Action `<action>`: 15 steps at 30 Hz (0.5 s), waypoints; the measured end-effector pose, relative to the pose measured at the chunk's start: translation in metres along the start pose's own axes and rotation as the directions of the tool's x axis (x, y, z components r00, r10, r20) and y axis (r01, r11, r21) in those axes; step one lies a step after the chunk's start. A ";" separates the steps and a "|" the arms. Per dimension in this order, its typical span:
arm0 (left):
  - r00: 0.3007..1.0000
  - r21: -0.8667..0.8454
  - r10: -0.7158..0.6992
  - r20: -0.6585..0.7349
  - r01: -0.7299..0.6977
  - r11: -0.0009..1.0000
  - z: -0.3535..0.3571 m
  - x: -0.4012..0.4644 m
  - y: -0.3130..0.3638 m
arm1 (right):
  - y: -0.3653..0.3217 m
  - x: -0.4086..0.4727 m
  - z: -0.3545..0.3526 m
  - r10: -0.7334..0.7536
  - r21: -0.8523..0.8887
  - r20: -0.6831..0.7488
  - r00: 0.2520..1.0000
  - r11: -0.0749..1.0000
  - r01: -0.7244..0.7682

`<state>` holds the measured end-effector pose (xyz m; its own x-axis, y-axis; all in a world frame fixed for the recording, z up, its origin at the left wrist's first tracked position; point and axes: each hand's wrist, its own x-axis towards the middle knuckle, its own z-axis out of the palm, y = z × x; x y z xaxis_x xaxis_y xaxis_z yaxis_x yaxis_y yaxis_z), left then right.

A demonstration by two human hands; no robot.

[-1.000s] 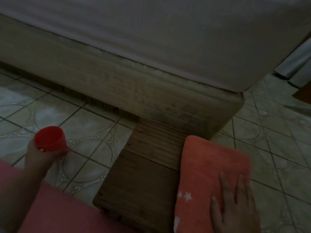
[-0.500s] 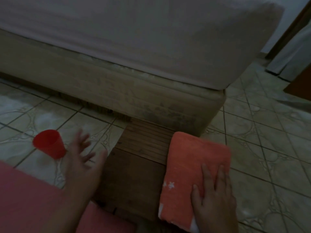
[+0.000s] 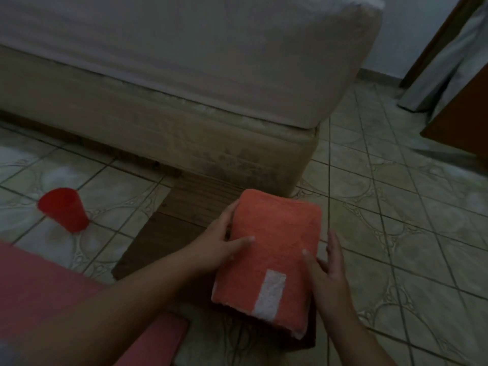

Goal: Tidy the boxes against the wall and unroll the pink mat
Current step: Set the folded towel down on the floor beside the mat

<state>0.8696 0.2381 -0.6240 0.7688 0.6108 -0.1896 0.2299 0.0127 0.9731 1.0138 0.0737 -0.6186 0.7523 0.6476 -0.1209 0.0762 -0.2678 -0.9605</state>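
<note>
The pink mat (image 3: 45,289) lies flat on the tiled floor at the lower left, under my left forearm. A folded orange towel (image 3: 274,233) with a white stripe sits over a dark wooden board (image 3: 184,215) in front of the bed. My left hand (image 3: 219,244) grips the towel's left edge, fingers curled round the side and thumb on top. My right hand (image 3: 330,270) is at its right edge, thumb on top and fingers straight alongside. No boxes are in view.
A red plastic cup (image 3: 63,210) stands upside down on the floor at the left. The bed (image 3: 211,75) with its beige base fills the back. A curtain (image 3: 446,62) and brown furniture (image 3: 459,114) stand at the far right, past bare tiles.
My left hand let go of the red cup, left it on the floor and came across to the towel's left edge. My right hand slid from the towel's top to its right edge.
</note>
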 end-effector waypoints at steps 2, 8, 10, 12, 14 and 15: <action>0.999 -0.059 -0.041 -0.016 0.040 0.997 0.004 -0.003 -0.003 | 0.005 -0.004 0.001 0.051 0.067 0.011 0.999 0.996 -0.052; 0.990 0.004 -0.138 0.021 0.138 0.990 0.009 -0.006 -0.008 | 0.013 -0.011 0.018 0.067 0.078 0.027 0.997 0.995 -0.069; 0.989 0.071 -0.148 0.031 0.146 0.987 0.010 -0.005 -0.009 | 0.013 -0.010 0.021 0.056 0.082 0.042 0.998 0.995 -0.060; 0.989 0.076 -0.146 0.037 0.143 0.987 0.010 -0.004 -0.012 | 0.012 -0.011 0.024 0.056 0.101 0.046 0.997 0.993 -0.060; 0.991 0.042 -0.132 0.028 0.131 0.990 0.009 -0.005 -0.016 | 0.012 -0.013 0.028 0.053 0.102 0.039 0.998 0.993 -0.057; 0.993 0.013 -0.117 0.019 0.117 0.993 0.009 -0.007 -0.017 | 0.012 -0.015 0.030 0.044 0.093 0.026 0.999 0.995 -0.046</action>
<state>0.8659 0.2269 -0.6403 0.7477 0.5899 -0.3049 0.3259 0.0742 0.9425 0.9841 0.0824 -0.6361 0.7375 0.6536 -0.1698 -0.0199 -0.2303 -0.9729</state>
